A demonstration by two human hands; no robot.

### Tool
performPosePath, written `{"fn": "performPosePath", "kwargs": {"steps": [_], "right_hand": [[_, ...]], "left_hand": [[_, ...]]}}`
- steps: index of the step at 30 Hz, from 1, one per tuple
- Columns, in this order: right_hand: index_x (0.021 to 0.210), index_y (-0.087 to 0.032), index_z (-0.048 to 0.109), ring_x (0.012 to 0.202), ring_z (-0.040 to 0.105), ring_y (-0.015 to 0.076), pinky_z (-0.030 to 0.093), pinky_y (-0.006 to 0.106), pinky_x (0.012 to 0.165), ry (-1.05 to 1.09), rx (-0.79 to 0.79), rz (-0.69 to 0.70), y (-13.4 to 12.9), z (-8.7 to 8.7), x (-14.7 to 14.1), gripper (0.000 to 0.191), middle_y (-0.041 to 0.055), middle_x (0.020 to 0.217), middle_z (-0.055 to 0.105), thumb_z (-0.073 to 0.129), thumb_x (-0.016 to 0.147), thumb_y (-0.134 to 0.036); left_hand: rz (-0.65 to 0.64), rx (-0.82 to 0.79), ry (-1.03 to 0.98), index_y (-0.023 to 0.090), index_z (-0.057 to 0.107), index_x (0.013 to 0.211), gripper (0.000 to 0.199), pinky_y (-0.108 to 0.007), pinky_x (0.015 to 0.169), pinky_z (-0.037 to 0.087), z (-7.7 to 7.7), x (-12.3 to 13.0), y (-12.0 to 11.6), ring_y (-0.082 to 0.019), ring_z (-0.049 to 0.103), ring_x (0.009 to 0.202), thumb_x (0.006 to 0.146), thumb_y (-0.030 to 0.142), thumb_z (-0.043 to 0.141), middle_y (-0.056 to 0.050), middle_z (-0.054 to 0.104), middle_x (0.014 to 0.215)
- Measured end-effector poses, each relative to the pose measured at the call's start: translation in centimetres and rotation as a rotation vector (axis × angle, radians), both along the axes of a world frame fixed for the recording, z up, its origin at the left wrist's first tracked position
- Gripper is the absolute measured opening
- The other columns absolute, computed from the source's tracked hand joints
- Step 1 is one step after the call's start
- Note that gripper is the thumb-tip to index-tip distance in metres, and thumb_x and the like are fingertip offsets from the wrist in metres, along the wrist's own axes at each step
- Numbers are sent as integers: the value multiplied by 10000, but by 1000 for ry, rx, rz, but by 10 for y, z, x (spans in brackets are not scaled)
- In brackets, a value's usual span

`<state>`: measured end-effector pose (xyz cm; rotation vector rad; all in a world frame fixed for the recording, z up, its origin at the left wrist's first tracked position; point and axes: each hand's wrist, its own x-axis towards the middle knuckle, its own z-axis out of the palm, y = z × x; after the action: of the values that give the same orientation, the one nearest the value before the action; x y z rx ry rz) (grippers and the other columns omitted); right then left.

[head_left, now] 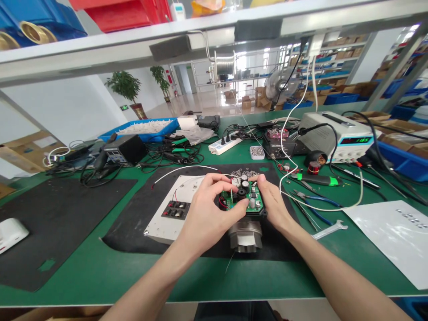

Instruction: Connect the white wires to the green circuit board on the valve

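Observation:
A green circuit board (250, 201) with capacitors and a round black part sits in a dark housing on top of a metal fitting (245, 236), near the middle of the bench. My left hand (214, 207) curls over the board's left side, thumb and fingers closed around its components; the exact contact is partly hidden. Along the right edge of the board and housing, my right hand (272, 200) grips with its thumb on top. Red and black wires show at the board's left. Just left of it lies a pale box (160, 220) with a small black terminal panel (176, 210).
Black mats (133, 232) cover parts of the green bench. Pliers (317, 198), a wrench (331, 229) and a white sheet (394, 240) lie to the right. Behind stand a power supply (334, 133), a power strip (225, 142) and cables. A shelf (133, 49) spans overhead.

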<state>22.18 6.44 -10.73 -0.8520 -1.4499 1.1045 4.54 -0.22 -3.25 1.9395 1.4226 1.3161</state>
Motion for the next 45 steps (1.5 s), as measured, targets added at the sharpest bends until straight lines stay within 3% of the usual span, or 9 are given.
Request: {"fn": "performPosePath", "kwargs": {"steps": [8, 19, 24, 28, 32, 35, 39, 42, 45], "right_hand": [[999, -206, 721, 838, 639, 185, 463, 294, 760, 3, -2, -11, 1, 0, 0, 550, 7, 865, 699, 428, 1047, -668], [969, -202, 756, 861, 634, 181, 469, 289, 786, -57, 45, -33, -3, 5, -1, 595, 19, 899, 724, 381, 1067, -652], [899, -208, 727, 710, 585, 150, 462, 269, 658, 56, 28, -178, 4, 5, -1, 570, -3, 751, 635, 426, 1044, -670], [856, -204, 691, 519, 502, 125, 438, 258, 511, 336, -23, -338, 14, 25, 10, 556, -42, 591, 506, 464, 1019, -685], [827, -209, 685, 492, 474, 109, 446, 248, 495, 449, 42, -434, 8, 53, 47, 391, -56, 580, 483, 620, 982, -562], [823, -211, 676, 517, 494, 106, 444, 254, 531, 326, 88, -509, -6, 57, 87, 270, -58, 608, 505, 707, 944, -450], [858, -212, 696, 578, 548, 128, 426, 278, 581, -115, -10, -605, -32, 35, 135, 297, -39, 659, 575, 690, 951, -494], [913, -212, 714, 696, 609, 173, 435, 307, 632, -497, -83, -550, -50, 12, 156, 306, 9, 791, 681, 650, 972, -506], [960, -210, 725, 820, 658, 209, 466, 341, 736, -851, -11, -448, -61, -7, 169, 239, 48, 952, 723, 597, 1013, -404]], "left_hand": [[-81, -88, 68, 269, 747, 920, 103, -348, 1031, 454, 10, -8, 3, -176, 607, 1105, 824, 290, 780, 2, 599, 1176], [-65, -112, 92, 273, 725, 895, 153, -421, 1029, 476, 10, -12, 7, -210, 611, 1104, 811, 369, 809, -1, 585, 1178], [-57, -91, 109, 294, 747, 902, 139, -416, 1005, 481, 10, -10, 9, -209, 608, 1088, 802, 373, 800, 6, 590, 1151], [-52, -93, 136, 307, 761, 949, 152, -405, 991, 485, 9, -9, 10, -201, 618, 1044, 816, 378, 778, 6, 597, 1122], [-42, -97, 181, 310, 762, 974, 184, -383, 959, 488, 10, -11, 9, -215, 621, 1090, 832, 427, 773, 2, 608, 1162], [-24, -87, 211, 312, 764, 996, 275, -385, 946, 487, 9, -16, 9, -238, 625, 1121, 832, 532, 788, -3, 618, 1215], [1, -71, 237, 321, 755, 1032, 382, -389, 905, 483, 2, -26, 13, -271, 627, 1142, 824, 638, 793, -8, 635, 1249], [-15, -75, 234, 347, 741, 1039, 356, -367, 810, 479, -3, -31, 16, -259, 631, 1124, 846, 644, 783, 12, 633, 1269], [-4, -72, 264, 370, 742, 1029, 355, -360, 723, 460, -3, -32, 16, -240, 644, 1044, 841, 669, 777, 35, 634, 1266]]}}
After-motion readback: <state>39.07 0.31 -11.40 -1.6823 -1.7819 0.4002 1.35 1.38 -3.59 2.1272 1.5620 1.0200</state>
